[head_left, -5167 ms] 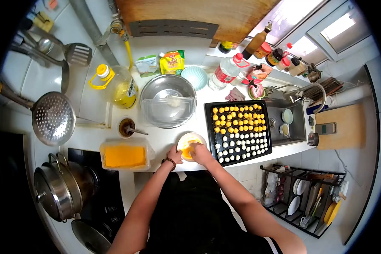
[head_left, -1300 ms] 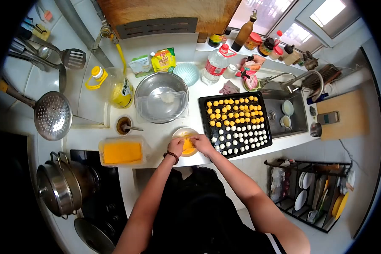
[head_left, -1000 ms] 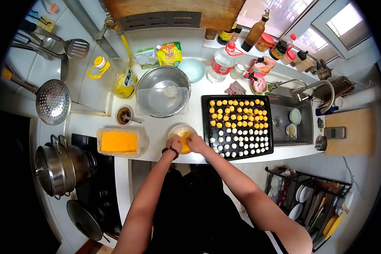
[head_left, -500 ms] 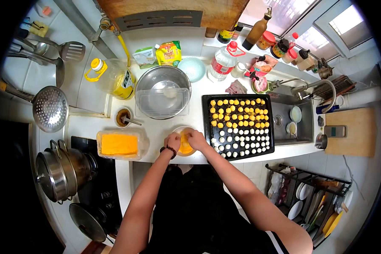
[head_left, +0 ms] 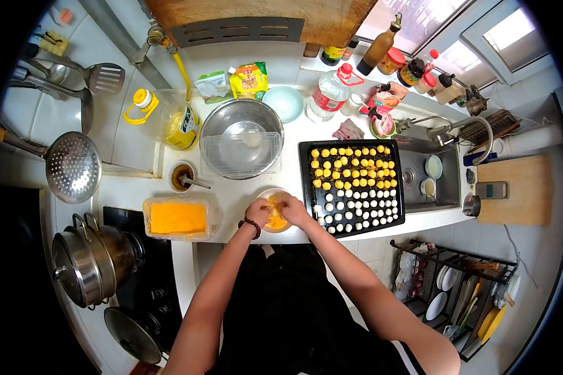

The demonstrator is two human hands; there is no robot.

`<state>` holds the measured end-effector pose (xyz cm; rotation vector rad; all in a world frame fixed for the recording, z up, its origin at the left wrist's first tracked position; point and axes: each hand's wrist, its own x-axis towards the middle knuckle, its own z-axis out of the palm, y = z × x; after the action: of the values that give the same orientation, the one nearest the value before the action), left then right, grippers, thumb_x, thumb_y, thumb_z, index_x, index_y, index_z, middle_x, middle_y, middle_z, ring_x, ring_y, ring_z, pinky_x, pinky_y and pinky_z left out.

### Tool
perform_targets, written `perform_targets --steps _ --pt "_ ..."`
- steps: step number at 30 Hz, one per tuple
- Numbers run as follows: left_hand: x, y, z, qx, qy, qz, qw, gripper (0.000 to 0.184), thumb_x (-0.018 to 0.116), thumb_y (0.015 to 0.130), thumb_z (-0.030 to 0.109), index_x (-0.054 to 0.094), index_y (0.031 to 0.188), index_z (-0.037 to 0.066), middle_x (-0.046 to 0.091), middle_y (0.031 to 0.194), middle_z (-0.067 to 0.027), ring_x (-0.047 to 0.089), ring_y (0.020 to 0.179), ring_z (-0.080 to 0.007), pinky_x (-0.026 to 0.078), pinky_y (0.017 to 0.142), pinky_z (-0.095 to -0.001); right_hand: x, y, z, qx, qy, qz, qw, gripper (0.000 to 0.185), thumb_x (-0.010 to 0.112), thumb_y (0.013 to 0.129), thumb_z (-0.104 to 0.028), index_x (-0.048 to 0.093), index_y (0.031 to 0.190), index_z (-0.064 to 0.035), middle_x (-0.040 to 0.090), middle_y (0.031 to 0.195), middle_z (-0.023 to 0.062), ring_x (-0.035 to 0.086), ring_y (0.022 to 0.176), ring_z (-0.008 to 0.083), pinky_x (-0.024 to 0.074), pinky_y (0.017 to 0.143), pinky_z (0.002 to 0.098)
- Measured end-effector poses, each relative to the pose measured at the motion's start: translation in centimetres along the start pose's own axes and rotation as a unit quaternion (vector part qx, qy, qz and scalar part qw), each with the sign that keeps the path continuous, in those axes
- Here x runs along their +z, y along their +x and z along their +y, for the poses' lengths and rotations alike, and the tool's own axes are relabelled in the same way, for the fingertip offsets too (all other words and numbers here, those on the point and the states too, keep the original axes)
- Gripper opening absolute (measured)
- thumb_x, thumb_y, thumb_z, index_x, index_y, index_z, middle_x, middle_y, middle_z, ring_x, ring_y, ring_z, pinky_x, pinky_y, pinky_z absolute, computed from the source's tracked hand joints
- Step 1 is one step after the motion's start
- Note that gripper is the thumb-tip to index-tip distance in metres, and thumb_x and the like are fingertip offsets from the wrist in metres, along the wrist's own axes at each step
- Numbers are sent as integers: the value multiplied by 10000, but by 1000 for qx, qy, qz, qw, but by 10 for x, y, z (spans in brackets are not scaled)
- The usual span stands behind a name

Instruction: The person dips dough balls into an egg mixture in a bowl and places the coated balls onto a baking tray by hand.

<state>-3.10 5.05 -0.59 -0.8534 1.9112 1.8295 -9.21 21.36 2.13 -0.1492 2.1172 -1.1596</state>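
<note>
Both of my hands are over a small white bowl with orange-yellow stuff in it, near the counter's front edge. My left hand, with a beaded bracelet at the wrist, has its fingers closed at the bowl's left side. On the right side my right hand is closed too, its fingertips near the left ones. What they pinch is too small to make out. Right of the bowl lies a black tray with rows of orange-yellow balls and white balls. A plastic box of orange food stands to the left.
Behind the bowl is a steel basin with a clear lid across it. A cup with a spoon, an oil jug and a water bottle stand around. The sink is at right, pots at lower left.
Compared with about five seconds ago, the fingers of both hands have come together over the bowl. The whole view has shifted slightly with the head.
</note>
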Motion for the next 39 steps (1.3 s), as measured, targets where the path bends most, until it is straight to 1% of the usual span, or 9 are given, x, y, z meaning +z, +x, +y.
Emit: perform_targets --steps 4,6,10,12,15,22,34,37,39 --pt "0 -11 4 114 125 24 985 250 668 865 43 690 1113 28 696 1060 -133 712 892 -271 643 721 -358 4 -9 -2 -77 -38 50 995 365 718 827 -76 679 1182 0 745 969 172 735 904 243 571 828 352" --pt "0 -16 9 26 27 -4 999 269 695 848 28 689 1116 27 691 1075 -144 704 941 -257 637 761 -354 -3 -16 -9 -56 -13 16 998 463 777 765 -88 671 1211 -19 734 1062 193 720 992 312 562 898 379" --pt "-5 4 -22 71 77 -34 994 277 709 879 37 664 1152 23 672 1101 -141 691 989 -255 639 770 -384 0 -22 -6 -60 18 39 997 471 790 763 -79 666 1212 -8 733 1058 199 724 991 299 568 890 371" --pt "-6 -17 7 -105 -152 -81 980 271 697 930 73 634 1189 27 650 1107 -130 679 1018 -260 646 748 -421 1 -25 -8 -89 44 57 993 475 785 762 -38 659 1219 2 734 1060 200 729 981 291 574 882 359" --pt "-7 -20 9 -53 -101 -75 991 266 684 959 107 618 1206 32 633 1105 -118 679 1006 -273 651 749 -454 -1 -35 -14 -97 43 58 993 469 783 757 -10 663 1209 14 734 1059 206 734 971 287 578 870 355" --pt "-7 -22 5 -55 -115 -81 989 308 695 950 125 603 1228 29 622 1122 -114 684 999 -282 659 766 -458 3 -34 -9 -113 40 69 990 446 790 758 -21 683 1189 15 732 1044 220 737 951 292 583 851 359" --pt "-15 -27 7 -118 -220 -68 966 380 692 968 223 560 1292 75 609 1185 -113 694 999 -320 648 740 -528 5 -45 -27 -99 -14 119 988 460 845 739 -132 702 1156 -4 736 947 221 738 861 328 586 801 377" --pt "-16 -32 11 -123 -225 -74 964 378 700 962 224 563 1286 86 605 1208 -116 688 1018 -312 645 750 -529 9 -44 -22 -110 -18 149 983 458 865 728 -140 708 1133 6 742 892 184 737 803 260 581 767 347" --pt "-17 -38 18 -125 -206 -53 969 386 705 957 227 558 1286 90 609 1209 -120 686 1029 -308 644 752 -526 8 -46 -26 -82 -16 138 987 447 838 751 -136 702 1158 -10 730 963 228 734 883 332 580 810 381"
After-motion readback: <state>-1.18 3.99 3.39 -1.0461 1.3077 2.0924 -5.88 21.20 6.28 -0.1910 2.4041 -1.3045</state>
